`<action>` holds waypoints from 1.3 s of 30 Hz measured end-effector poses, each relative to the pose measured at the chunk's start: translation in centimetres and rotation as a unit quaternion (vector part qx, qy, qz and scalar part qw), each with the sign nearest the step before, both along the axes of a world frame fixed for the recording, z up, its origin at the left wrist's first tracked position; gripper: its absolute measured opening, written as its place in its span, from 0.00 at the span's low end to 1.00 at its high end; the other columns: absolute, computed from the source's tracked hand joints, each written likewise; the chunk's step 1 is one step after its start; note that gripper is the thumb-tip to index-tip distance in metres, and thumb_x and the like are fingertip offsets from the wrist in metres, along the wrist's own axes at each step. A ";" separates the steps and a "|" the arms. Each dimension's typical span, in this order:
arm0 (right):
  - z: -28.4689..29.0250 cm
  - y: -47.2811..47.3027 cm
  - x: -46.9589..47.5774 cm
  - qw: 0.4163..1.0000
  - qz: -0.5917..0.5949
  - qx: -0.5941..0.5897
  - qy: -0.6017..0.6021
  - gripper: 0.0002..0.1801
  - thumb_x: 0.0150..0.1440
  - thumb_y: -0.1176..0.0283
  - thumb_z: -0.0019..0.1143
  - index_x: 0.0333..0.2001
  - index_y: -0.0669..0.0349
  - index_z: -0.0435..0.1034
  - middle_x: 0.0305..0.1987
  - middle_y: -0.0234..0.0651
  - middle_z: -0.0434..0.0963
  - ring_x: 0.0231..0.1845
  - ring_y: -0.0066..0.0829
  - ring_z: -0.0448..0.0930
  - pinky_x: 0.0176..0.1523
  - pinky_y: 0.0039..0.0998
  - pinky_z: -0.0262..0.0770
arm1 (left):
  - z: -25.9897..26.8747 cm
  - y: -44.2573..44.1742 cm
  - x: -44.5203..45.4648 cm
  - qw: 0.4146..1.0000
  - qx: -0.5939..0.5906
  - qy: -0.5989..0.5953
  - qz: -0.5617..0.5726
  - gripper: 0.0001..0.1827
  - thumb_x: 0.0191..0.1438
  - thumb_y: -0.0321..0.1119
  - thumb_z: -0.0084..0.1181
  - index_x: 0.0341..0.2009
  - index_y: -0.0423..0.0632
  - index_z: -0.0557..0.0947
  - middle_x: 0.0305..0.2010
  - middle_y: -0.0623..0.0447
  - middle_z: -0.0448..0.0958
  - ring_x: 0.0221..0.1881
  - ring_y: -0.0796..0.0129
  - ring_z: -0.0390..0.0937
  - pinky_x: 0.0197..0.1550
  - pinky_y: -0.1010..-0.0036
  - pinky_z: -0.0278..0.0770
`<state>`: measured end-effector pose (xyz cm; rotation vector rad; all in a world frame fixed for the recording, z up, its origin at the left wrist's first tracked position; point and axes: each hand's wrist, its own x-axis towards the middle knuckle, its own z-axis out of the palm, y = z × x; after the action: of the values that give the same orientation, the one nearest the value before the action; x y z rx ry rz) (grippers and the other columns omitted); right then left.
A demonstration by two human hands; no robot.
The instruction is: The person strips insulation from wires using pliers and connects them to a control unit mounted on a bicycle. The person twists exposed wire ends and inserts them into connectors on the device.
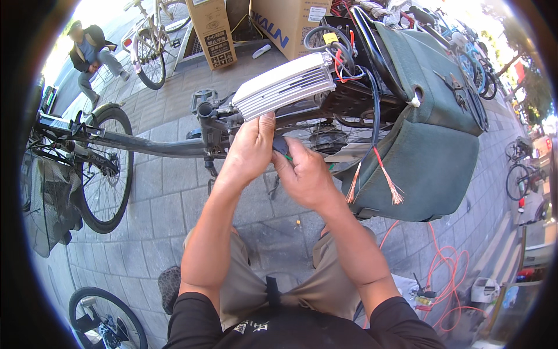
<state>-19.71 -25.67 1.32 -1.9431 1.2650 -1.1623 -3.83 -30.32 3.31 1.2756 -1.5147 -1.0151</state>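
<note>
Both my hands meet over the bicycle frame [165, 146], below a silver finned electric-bike controller [283, 87]. My left hand [253, 150] is curled around a small dark grey part [281, 145], its thumb close to the controller's lower edge. My right hand [307, 174] pinches the same part from the other side, where a green wire [288, 158] shows; the fingers hide most of it. Red, blue and grey wires [344, 56] leave the controller's right end. A dark cable [375, 113] hangs down, with frayed bare copper strands [394, 192] at its ends.
A green pannier bag [440, 170] covers the rear at right. Cardboard boxes [213, 35] stand beyond the bicycle. A coiled orange hose or cord [449, 266] lies on the paving at lower right. A wheel [109, 314] is at lower left; a person [91, 52] is at upper left.
</note>
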 end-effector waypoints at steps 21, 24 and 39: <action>1.3 -0.5 -2.1 0.997 0.045 0.065 -0.006 0.23 0.68 0.65 0.66 0.60 0.69 0.74 0.44 0.56 0.85 0.46 0.53 0.87 0.51 0.44 0.81 | 0.2 0.4 0.8 0.983 0.145 0.103 -0.047 0.29 0.80 0.58 0.41 0.42 0.43 0.80 0.26 0.55 0.71 0.26 0.71 0.70 0.30 0.68 0.69; 1.4 -0.1 -2.0 0.992 0.039 0.109 -0.044 0.22 0.67 0.69 0.67 0.62 0.64 0.75 0.46 0.47 0.87 0.46 0.34 0.87 0.52 0.36 0.81 | -0.8 -0.1 1.6 0.958 0.191 0.207 -0.055 0.33 0.79 0.63 0.38 0.44 0.47 0.82 0.24 0.60 0.68 0.18 0.75 0.62 0.21 0.74 0.62; 1.3 1.7 -2.3 0.993 0.012 0.081 -0.081 0.22 0.68 0.66 0.65 0.62 0.65 0.76 0.46 0.49 0.87 0.47 0.39 0.88 0.52 0.37 0.82 | -1.6 0.1 0.9 0.947 0.163 0.276 -0.036 0.30 0.76 0.59 0.50 0.41 0.44 0.85 0.23 0.59 0.70 0.18 0.74 0.67 0.21 0.74 0.66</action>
<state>-21.99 -23.93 2.64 -1.7057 1.2067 -1.1430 -2.94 -30.19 1.70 1.0300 -0.9912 -1.5676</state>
